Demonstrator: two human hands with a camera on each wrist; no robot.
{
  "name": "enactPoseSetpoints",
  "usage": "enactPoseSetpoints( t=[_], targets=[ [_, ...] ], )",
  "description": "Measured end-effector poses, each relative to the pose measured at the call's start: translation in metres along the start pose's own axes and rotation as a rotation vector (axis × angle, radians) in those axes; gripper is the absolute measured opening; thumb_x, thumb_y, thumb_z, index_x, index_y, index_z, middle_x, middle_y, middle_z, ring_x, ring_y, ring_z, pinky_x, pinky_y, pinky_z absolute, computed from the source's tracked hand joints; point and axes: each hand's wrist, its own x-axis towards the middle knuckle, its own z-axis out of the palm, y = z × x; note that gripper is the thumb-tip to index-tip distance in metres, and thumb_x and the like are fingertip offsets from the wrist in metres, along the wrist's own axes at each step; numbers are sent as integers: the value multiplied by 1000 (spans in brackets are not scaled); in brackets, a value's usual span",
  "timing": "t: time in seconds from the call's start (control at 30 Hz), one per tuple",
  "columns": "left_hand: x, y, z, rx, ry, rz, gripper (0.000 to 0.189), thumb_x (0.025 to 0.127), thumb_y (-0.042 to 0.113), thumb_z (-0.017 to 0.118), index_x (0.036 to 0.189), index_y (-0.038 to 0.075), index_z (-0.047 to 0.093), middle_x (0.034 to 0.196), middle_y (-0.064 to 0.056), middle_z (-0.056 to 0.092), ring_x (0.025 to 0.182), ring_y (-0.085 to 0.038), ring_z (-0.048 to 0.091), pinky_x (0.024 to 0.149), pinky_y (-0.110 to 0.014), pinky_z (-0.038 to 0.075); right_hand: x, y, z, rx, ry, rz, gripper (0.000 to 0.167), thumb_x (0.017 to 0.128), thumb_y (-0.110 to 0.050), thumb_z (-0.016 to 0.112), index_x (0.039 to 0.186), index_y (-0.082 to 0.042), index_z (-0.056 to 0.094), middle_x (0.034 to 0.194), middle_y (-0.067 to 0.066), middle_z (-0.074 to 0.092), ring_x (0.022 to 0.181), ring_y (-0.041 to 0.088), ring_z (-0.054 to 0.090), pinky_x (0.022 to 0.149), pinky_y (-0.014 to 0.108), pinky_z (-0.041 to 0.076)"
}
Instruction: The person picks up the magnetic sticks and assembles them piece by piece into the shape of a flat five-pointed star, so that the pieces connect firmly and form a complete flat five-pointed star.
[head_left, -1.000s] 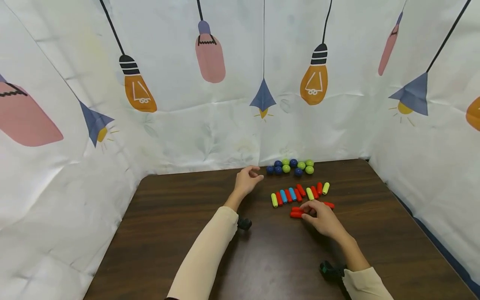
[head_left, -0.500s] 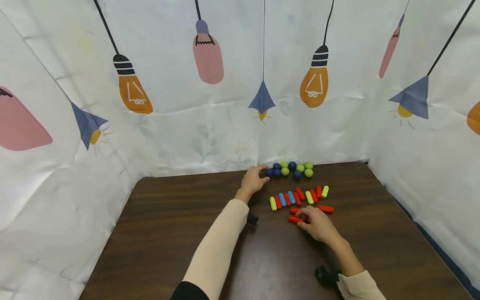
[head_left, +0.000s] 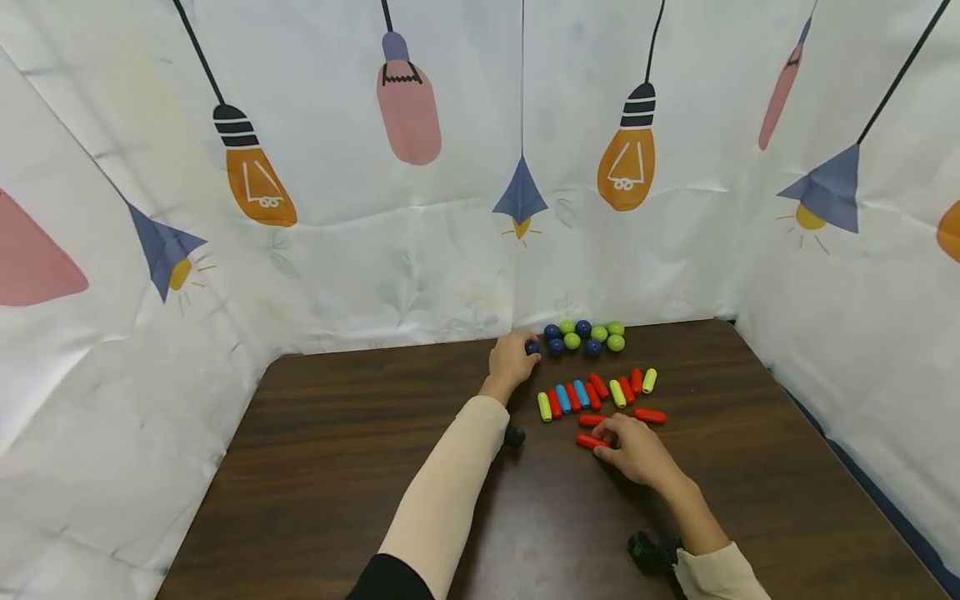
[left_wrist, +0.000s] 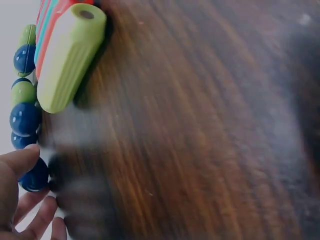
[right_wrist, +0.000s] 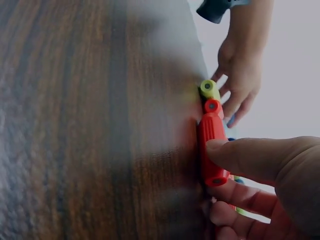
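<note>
At the table's back edge my left hand point(head_left: 512, 358) pinches a glossy dark blue ball point(left_wrist: 35, 176) between thumb and fingers, just left of a cluster of blue and green balls point(head_left: 572, 341). My right hand point(head_left: 637, 454) holds a ribbed red plastic cylinder point(right_wrist: 212, 132) with a small hole in its end, the thumb pressing on its side. The cylinder lies crosswise close over the tabletop. Behind it, a second red cylinder point(head_left: 592, 420) is partly covered by the right fingers, and a third red cylinder point(head_left: 650, 415) lies to their right.
Between the balls and the right hand stretches a row of red, blue and yellow-green cylinders point(head_left: 563, 398), the nearest in the left wrist view being yellow-green point(left_wrist: 70, 60). A patterned white cloth point(head_left: 420, 267) stands behind the dark wooden table point(head_left: 360, 433) and along its sides.
My left hand has moved right to the leftmost blue ball and taken hold of it. The red cylinder under my right hand has come slightly toward me, apart from the one behind it.
</note>
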Motion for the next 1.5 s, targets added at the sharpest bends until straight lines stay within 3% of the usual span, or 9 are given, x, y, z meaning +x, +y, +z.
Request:
enactPoseSetpoints(
  t=[0.23,0.53,0.73,1.03,1.27,1.5],
  targets=[
    [-11,-14,-10,-40,-13,-24,33,97,33,72,128,24,70,134,0,68,123,-26,64,99,-46,54,-5,-1,-2,38,-24,-3,11,92,-15,76,102,-12,73,92,-2,66,80,11,57,73,33,49],
    [-41,-38,-29,-130,45,-16,37,97,33,71,131,21,69,134,-6,68,121,-32,65,98,-51,54,-2,1,-4,63,-29,-49,14,96,-17,71,107,-9,71,93,-1,65,81,11,55,72,30,48],
    [-61,-41,-39,-215,77,-26,39,95,35,73,129,19,65,125,-6,71,106,-28,69,88,-46,56,2,1,-7,112,-36,-60,15,99,-18,67,109,-8,70,90,-1,63,77,12,53,68,26,45],
    [-97,-44,-44,-351,102,-23,36,92,35,77,118,12,66,104,-3,72,84,-15,65,77,-33,54,5,-3,-7,183,-49,-64,19,102,-22,64,113,-7,68,91,0,63,75,13,51,67,26,43],
    [-128,-51,-50,-506,125,-1,38,94,37,75,120,10,69,104,-5,75,88,-15,69,80,-34,57,9,-14,-2,249,-37,-98,19,101,-23,64,112,-8,67,91,1,62,76,13,51,66,25,44],
    [-156,-55,-49,-655,79,47,42,99,40,67,125,8,68,103,-9,77,87,-21,70,73,-25,53,16,-36,9,341,-87,-149,20,102,-26,63,114,-11,67,93,1,63,79,14,55,70,26,48]
  ],
)
